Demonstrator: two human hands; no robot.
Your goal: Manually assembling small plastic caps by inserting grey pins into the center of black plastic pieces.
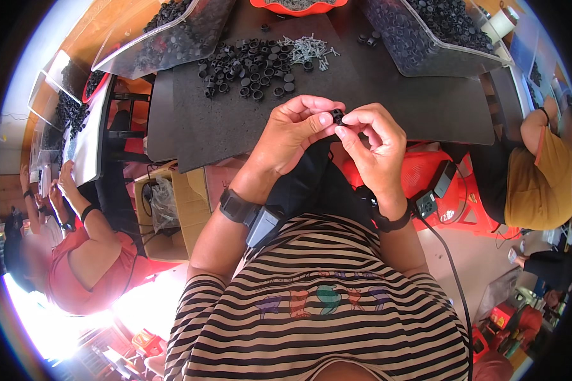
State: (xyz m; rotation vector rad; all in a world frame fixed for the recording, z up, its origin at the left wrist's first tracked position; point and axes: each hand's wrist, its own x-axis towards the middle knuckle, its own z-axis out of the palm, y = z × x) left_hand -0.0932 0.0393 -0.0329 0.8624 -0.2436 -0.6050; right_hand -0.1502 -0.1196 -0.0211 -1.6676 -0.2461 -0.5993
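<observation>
Just past the table's near edge, my left hand point(297, 130) pinches a small round black plastic part point(337, 117) between thumb and fingers. My right hand point(376, 136) meets it from the other side, its thumb and forefinger closed at the part; whether a tiny screw is between them is too small to tell. Beyond my hands, a loose pile of black round caps and rings point(251, 66) lies on the dark table mat point(200, 127). Touching that pile on its right is a heap of small silver screws point(309, 51).
Clear bins of black parts stand at the back left point(162, 47) and back right point(435, 44). A red bowl point(299, 6) sits at the far edge. Beneath the table are an open cardboard box point(184, 209) and a red stool point(419, 178). People work on both sides.
</observation>
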